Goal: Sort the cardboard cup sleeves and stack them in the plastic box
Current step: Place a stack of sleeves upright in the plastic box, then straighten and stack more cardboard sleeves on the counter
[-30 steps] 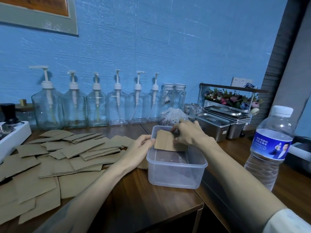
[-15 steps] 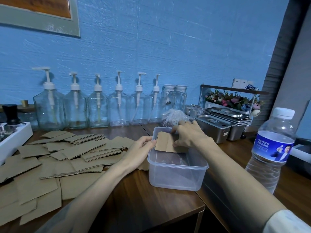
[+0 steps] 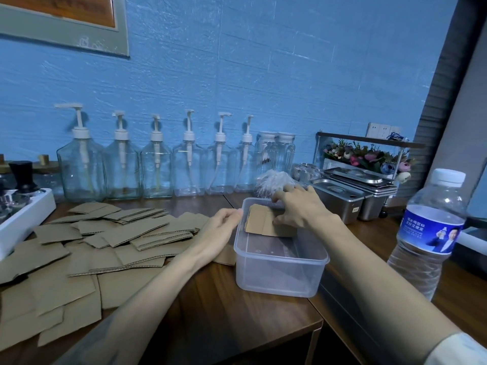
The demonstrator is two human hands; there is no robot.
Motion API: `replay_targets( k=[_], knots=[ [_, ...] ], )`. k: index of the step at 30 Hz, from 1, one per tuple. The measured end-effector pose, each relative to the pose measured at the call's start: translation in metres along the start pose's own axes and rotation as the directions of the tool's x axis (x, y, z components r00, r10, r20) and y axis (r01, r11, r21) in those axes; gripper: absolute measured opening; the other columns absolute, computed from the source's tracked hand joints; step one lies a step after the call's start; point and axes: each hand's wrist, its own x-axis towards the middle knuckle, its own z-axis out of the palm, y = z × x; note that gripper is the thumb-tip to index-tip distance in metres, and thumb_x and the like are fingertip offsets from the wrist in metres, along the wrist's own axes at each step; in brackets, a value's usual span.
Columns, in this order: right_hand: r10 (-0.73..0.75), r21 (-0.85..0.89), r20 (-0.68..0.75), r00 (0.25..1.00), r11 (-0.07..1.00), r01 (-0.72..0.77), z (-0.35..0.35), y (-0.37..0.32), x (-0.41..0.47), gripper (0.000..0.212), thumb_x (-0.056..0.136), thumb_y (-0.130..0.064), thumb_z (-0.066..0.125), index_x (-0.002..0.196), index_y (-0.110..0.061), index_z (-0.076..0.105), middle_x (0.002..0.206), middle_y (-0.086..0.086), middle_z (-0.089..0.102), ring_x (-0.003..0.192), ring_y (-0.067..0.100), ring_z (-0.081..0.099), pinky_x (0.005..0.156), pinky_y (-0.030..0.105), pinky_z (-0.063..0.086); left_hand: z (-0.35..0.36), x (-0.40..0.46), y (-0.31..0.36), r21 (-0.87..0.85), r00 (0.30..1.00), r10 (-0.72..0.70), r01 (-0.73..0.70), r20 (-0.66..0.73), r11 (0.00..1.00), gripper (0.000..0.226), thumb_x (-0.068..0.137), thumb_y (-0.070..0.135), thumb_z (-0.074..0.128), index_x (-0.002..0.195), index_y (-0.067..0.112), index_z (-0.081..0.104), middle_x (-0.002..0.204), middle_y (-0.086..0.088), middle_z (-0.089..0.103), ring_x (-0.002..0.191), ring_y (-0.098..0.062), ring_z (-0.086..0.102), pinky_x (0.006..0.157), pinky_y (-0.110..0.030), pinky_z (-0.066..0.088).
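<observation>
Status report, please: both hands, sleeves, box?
Left hand open against box wall. Right hand holds sleeve at box's far end. Loose pile waits left. Nothing blocking.

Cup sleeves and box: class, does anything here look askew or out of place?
Yes. The cup sleeves under the right hand sit tilted against the far end of the plastic box, not flat. The loose sleeves lie scattered and overlapping.
</observation>
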Motion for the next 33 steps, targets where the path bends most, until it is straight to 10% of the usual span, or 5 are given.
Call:
replay_targets(
  k=[7, 12, 33],
  knots=[
    [-0.058, 0.249, -0.09, 0.994, 0.965, 0.079, -0.032, -0.023, -0.009, 0.047, 0.087, -0.043, 0.066, 0.13, -0.027, 0.056, 0.127, 0.003, 0.053, 0.119, 0.026, 0.054, 0.096, 0.04, 0.042, -0.023, -0.007, 0.006, 0.252, 0.986, 0.135, -0.107, -0.094, 0.962, 0.033, 0.1, 0.045, 0.046, 0.123, 0.026, 0.06, 0.123, 0.011, 0.058, 0.101, 0.005, 0.054, 0.082, -0.009, 0.037],
    [-0.129, 0.41, -0.161, 0.978, 0.893, 0.185, -0.059, -0.064, -0.015, 0.042, 0.091, -0.036, 0.066, 0.13, -0.024, 0.057, 0.122, 0.004, 0.055, 0.112, 0.021, 0.057, 0.094, 0.037, 0.046, -0.061, -0.016, 0.009, 0.447, 0.984, 0.129, -0.06, -0.125, 0.893, 0.03, 0.097, 0.033, 0.054, 0.123, 0.02, 0.062, 0.122, 0.003, 0.058, 0.112, -0.014, 0.057, 0.103, -0.037, 0.044],
    [-0.222, 0.597, -0.163, 0.961, 0.754, 0.276, -0.024, -0.255, -0.006, 0.035, 0.095, -0.042, 0.056, 0.123, -0.021, 0.06, 0.125, 0.003, 0.05, 0.121, 0.026, 0.048, 0.102, 0.045, 0.042, -0.218, -0.103, -0.041, 0.71, 0.966, 0.004, 0.188, -0.259, 0.679, 0.044, 0.097, 0.051, 0.05, 0.131, 0.023, 0.055, 0.136, 0.003, 0.05, 0.128, -0.017, 0.046, 0.107, -0.039, 0.039]
  ],
)
